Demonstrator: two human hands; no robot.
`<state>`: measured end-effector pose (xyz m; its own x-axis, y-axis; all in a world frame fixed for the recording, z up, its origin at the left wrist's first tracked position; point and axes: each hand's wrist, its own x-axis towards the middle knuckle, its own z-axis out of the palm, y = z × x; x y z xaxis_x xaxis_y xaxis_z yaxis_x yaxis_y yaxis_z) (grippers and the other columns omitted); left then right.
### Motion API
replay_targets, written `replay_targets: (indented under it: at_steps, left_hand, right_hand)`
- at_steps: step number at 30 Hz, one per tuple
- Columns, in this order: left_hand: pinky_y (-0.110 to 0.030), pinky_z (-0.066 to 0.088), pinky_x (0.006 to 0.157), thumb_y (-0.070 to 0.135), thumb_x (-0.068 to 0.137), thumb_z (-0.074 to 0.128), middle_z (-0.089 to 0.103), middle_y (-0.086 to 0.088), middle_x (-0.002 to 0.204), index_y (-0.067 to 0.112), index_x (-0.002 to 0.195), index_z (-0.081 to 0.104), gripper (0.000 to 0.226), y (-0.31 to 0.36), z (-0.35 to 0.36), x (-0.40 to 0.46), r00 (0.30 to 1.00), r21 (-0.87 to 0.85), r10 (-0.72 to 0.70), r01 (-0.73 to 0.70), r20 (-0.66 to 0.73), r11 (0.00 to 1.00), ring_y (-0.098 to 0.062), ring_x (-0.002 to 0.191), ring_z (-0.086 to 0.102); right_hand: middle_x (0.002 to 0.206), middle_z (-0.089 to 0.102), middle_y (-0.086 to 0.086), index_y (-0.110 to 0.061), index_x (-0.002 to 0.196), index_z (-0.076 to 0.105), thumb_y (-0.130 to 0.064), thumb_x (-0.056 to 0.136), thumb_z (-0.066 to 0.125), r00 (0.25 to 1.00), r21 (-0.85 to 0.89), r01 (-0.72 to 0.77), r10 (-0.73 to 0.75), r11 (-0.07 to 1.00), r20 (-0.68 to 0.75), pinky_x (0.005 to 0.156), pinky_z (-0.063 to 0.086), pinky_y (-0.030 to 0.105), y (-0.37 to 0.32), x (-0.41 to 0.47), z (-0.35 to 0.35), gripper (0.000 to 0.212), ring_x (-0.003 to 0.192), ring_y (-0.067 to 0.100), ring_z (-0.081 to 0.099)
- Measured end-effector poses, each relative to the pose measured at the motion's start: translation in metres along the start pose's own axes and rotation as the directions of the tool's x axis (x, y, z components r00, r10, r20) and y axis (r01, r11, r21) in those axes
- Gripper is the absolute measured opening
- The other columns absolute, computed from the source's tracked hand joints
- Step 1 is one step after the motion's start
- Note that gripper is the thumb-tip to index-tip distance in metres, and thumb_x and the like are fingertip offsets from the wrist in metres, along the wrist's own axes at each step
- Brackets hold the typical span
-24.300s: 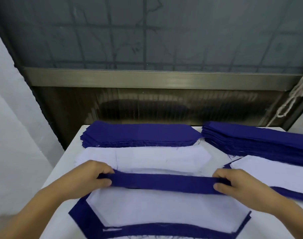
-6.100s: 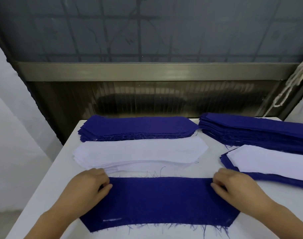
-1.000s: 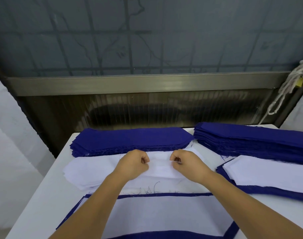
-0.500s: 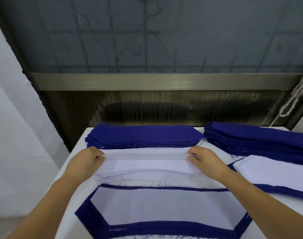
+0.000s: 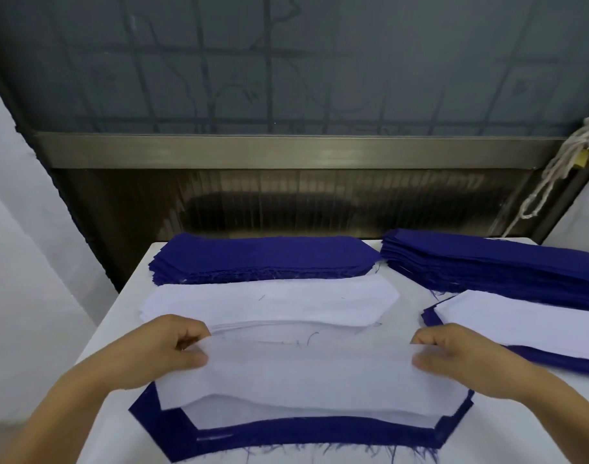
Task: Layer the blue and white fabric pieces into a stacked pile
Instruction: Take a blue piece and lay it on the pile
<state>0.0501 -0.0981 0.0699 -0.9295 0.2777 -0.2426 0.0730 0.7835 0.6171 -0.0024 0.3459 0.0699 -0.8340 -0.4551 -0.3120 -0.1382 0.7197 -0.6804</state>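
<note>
We see both hands holding one white fabric piece (image 5: 306,373) by its upper corners, just above the near end of the table (image 5: 125,296). The left hand (image 5: 165,353) pinches the left corner between thumb and curled fingers; the right hand (image 5: 453,356) pinches the right corner the same way. The piece hangs slack between them, its lower edge sagging over a white layer (image 5: 286,416) that already lies on a blue fabric piece (image 5: 319,437) — the blue shows as a border along the near edge and at both angled ends, with frayed threads trailing toward us.

Beyond the held piece sits a stack of white pieces (image 5: 269,303), and behind that, touching its far edge, a stack of blue pieces (image 5: 263,259). To the right lies a taller blue stack (image 5: 494,266), and nearer us on that side a layered pile (image 5: 527,326) with white on top and blue edging beneath (how many layers it holds we cannot tell).

Behind the table runs a metal rail (image 5: 286,150) under a dark window, and a bundle of pale cord (image 5: 561,165) hangs at the far right.
</note>
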Motion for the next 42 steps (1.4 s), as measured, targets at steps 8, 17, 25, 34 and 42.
replay_targets:
  at_steps: [8, 17, 25, 34, 42]
  left_hand:
    - [-0.001, 0.042, 0.072, 0.017, 0.080, 0.076, 0.060, 0.029, 0.093, 0.037, 0.080, 0.066, 0.023, -0.003, 0.030, -0.012, 0.874, 0.164, 0.161, -0.095, -0.458, 0.982, 0.007, 0.093, 0.056]
    - [-0.015, 0.046, 0.068, 0.004, 0.068, 0.081, 0.060, 0.023, 0.078, 0.029, 0.072, 0.066, 0.029, -0.011, 0.067, -0.026, 0.911, 0.326, 0.289, -0.189, -0.293, 0.926, 0.005, 0.073, 0.054]
    - [-0.008, 0.037, 0.076, 0.057, 0.082, 0.057, 0.055, 0.027, 0.086, 0.037, 0.078, 0.066, 0.023, -0.005, 0.066, -0.029, 0.926, 0.295, 0.255, -0.169, -0.280, 0.940, 0.009, 0.084, 0.050]
    - [-0.016, 0.044, 0.065, 0.011, 0.074, 0.074, 0.053, 0.024, 0.073, 0.030, 0.070, 0.063, 0.023, -0.030, 0.057, -0.023, 0.950, 0.358, 0.136, -0.027, -0.282, 0.933, 0.004, 0.069, 0.049]
    - [0.003, 0.030, 0.070, 0.030, 0.090, 0.064, 0.046, 0.030, 0.099, 0.034, 0.100, 0.067, 0.011, 0.022, 0.055, 0.059, 0.877, 0.357, 0.233, -0.076, -0.420, 0.931, 0.006, 0.086, 0.044]
  right_hand:
    - [0.092, 0.063, -0.022, -0.031, 0.087, 0.068, -0.032, 0.096, 0.049, 0.674, -0.479, 0.292, -0.534, 0.828, -0.511, 0.078, 0.041, 0.010, 0.019, -0.013, 0.033, 0.020, 0.089, -0.002, 0.058]
    - [0.090, 0.069, -0.008, -0.020, 0.080, 0.077, -0.039, 0.103, 0.028, 0.648, -0.652, 0.347, -0.675, 0.674, -0.352, 0.072, 0.049, 0.019, 0.053, -0.017, 0.074, 0.057, 0.080, 0.007, 0.061]
    - [0.091, 0.061, -0.018, -0.029, 0.081, 0.071, -0.037, 0.082, 0.066, 0.783, -0.538, 0.304, -0.528, 0.786, -0.329, 0.072, 0.045, 0.014, 0.040, -0.024, 0.069, 0.010, 0.079, 0.001, 0.058]
    - [0.076, 0.053, -0.019, -0.028, 0.072, 0.061, -0.010, 0.068, 0.084, 0.873, -0.600, 0.128, -0.377, 0.790, -0.309, 0.065, 0.043, 0.014, 0.049, -0.009, 0.042, 0.029, 0.065, 0.002, 0.051]
    - [0.097, 0.054, -0.018, -0.023, 0.099, 0.065, -0.021, 0.093, 0.062, 0.823, -0.454, 0.268, -0.447, 0.850, -0.352, 0.079, 0.047, 0.020, -0.005, 0.069, 0.037, 0.007, 0.091, 0.002, 0.051]
